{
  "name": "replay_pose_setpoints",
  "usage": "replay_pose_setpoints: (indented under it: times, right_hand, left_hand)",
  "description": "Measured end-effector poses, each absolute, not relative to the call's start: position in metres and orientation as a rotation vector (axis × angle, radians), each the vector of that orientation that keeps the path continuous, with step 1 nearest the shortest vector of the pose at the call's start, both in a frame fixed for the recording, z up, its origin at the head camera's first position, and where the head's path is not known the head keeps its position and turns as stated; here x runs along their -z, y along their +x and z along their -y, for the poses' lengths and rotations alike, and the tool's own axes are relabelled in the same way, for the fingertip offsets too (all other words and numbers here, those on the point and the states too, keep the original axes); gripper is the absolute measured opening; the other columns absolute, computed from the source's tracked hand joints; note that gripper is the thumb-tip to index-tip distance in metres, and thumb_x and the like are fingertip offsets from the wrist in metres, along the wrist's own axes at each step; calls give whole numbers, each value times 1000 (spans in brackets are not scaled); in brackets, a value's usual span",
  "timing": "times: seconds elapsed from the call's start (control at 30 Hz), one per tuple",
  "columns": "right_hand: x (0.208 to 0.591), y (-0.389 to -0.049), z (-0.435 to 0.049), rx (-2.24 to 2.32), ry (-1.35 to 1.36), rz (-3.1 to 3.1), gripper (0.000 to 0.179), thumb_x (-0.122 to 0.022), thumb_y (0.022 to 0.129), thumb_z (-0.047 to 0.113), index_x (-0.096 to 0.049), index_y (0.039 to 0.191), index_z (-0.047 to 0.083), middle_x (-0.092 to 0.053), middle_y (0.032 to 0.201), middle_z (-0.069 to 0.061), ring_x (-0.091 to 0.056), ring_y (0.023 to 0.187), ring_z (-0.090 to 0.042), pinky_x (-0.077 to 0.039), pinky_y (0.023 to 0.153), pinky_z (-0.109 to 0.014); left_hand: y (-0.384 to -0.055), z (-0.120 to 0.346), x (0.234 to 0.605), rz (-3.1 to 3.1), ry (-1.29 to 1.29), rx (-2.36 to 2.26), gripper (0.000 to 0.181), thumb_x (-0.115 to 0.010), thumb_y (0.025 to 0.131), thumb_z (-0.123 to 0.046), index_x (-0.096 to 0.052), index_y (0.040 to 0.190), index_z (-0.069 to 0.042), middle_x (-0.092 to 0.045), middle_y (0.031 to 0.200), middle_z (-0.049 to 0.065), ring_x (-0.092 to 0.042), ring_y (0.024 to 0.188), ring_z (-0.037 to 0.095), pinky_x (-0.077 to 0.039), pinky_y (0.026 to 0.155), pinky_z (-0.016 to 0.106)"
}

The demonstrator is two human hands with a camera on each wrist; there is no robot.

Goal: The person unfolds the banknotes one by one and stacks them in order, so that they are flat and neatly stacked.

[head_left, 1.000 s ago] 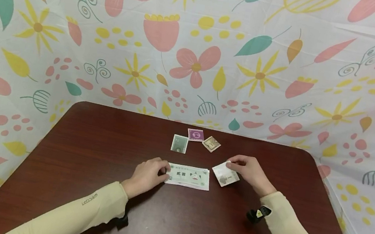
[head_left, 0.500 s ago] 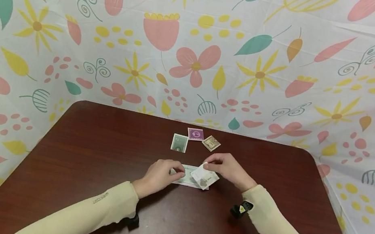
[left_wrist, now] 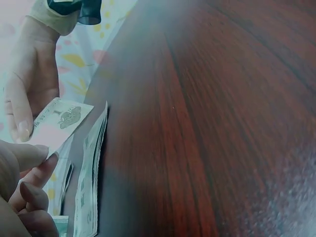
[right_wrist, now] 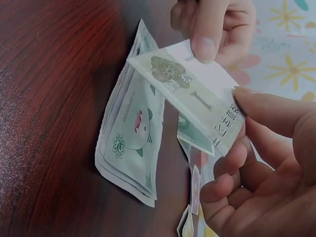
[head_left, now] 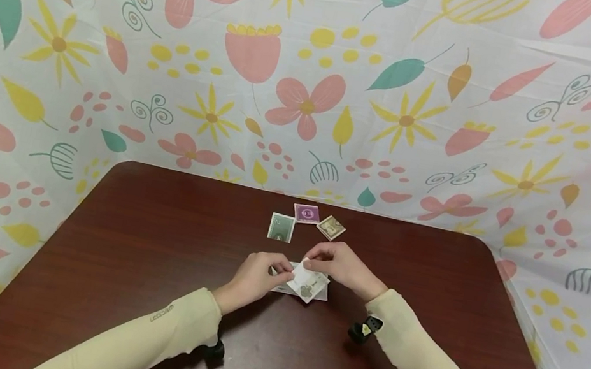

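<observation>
In the head view both hands crowd over the middle of the dark red-brown wooden table (head_left: 143, 264), so most of the flat stack of pale green paper play notes (head_left: 320, 292) lies hidden beneath them; only its right end shows. The right wrist view shows the stack (right_wrist: 131, 143) better, its layers fanned a little at the near corner. In the left wrist view a grey haze blurs the frame, and the stack (left_wrist: 91, 182) is seen edge-on and cut off at the bottom.

The folded pale note with a grey figure and a "1" printed on it (head_left: 308, 282) is held just above the stack, tilted, between the two hands. The right hand (head_left: 338, 262) pinches its far edge, thumb on top and curled fingers below. The left hand (head_left: 258, 275) grips the other end, thumb (right_wrist: 205, 34) pressed on the upper face with the fingers folded behind; how those fingers lie beneath cannot be made out. Both forearms, in cream sleeves, slant inward from the near edge.

Farther off lie three small folded notes close together: a green one (head_left: 281, 227), a purple one (head_left: 306, 213) and a tan one (head_left: 331, 227), their print too small to read
</observation>
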State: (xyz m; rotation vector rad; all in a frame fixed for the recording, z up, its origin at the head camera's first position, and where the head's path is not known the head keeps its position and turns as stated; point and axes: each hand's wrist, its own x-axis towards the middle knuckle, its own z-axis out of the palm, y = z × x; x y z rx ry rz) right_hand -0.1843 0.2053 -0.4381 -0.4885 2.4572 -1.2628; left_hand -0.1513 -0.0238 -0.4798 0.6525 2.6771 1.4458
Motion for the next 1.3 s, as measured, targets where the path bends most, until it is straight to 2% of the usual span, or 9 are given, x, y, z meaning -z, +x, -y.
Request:
replay_pose_setpoints:
  times: [0.1, 0.27, 0.4, 0.5, 0.67, 0.8, 1.03, 1.2, 1.3]
  right_hand:
    - [439, -185, -206, 1287, -482, -2469, 15, -73, 98, 20, -77, 106, 8, -73, 89, -1, -63, 82, -14, -50, 77, -32]
    - [439, -185, -210, 1333, -462, -2517, 21, -69, 102, 24, -76, 115, 8, -74, 101, -4, -63, 90, -18, -52, 82, -36]
    - [440, -185, -215, 1409, -457, -2495, 28, -67, 104, 26, -73, 120, 4, -72, 102, -8, -63, 94, -31, -54, 84, -43]
    - [442, -185, -217, 1452, -477, -2464, 29, -69, 102, 23, -71, 122, 2, -73, 101, -10, -65, 99, -39, -56, 86, -42]
    - [446, -188, -216, 1425, -538, -2519, 20, -73, 99, 17, -73, 117, 8, -76, 101, -5, -70, 95, -24, -56, 81, -31]
    - [448, -188, -214, 1400, -570, -2616, 14, -73, 98, 12, -74, 111, 9, -76, 97, -3, -68, 89, -17, -56, 77, -29]
    - [449, -188, -209, 1360, -587, -2703, 13, -74, 96, 9, -74, 109, 12, -75, 95, -1, -67, 91, -18, -54, 81, -35]
    - [447, -188, -205, 1331, -621, -2733, 14, -73, 97, 8, -74, 110, 11, -74, 95, -1, -66, 90, -18, -52, 82, -39]
    - [446, -187, -203, 1325, -615, -2748, 14, -72, 97, 7, -73, 110, 10, -74, 95, -2, -66, 89, -18, -52, 81, -39]
  left_hand:
    - [-151, 25, 481, -2665, 601, -1509, 5, -77, 95, -17, -75, 92, -13, -76, 85, -2, -61, 71, 6, -49, 65, 25]
    - [-152, 28, 484, -2665, 533, -1622, 4, -75, 96, -12, -74, 93, -9, -78, 87, 1, -66, 76, 10, -52, 71, 26]
    - [-154, 32, 486, -2666, 486, -1705, 5, -74, 96, -10, -73, 94, -6, -78, 89, 6, -71, 82, 17, -53, 75, 29]
    - [-154, 35, 486, -2641, 439, -1766, 5, -74, 96, -10, -74, 94, -5, -78, 87, 6, -71, 81, 16, -53, 75, 29]
    - [-156, 35, 486, -2631, 379, -1787, 5, -75, 96, -11, -76, 93, -7, -75, 85, 2, -64, 77, 11, -49, 73, 26]
    - [-155, 33, 486, -2650, 383, -1770, 4, -76, 95, -12, -77, 92, -9, -74, 85, 0, -59, 77, 11, -47, 70, 25]
    - [-155, 33, 483, -2710, 382, -1746, 4, -78, 93, -10, -78, 96, -7, -75, 84, 1, -63, 76, 11, -48, 70, 25]
    - [-155, 33, 482, -2749, 352, -1698, 17, -79, 92, -10, -69, 106, -10, -73, 79, 1, -56, 66, 9, -44, 63, 26]
    - [-154, 32, 482, -2767, 357, -1688, 15, -79, 92, -11, -68, 102, -10, -73, 80, 0, -53, 65, 8, -42, 62, 25]
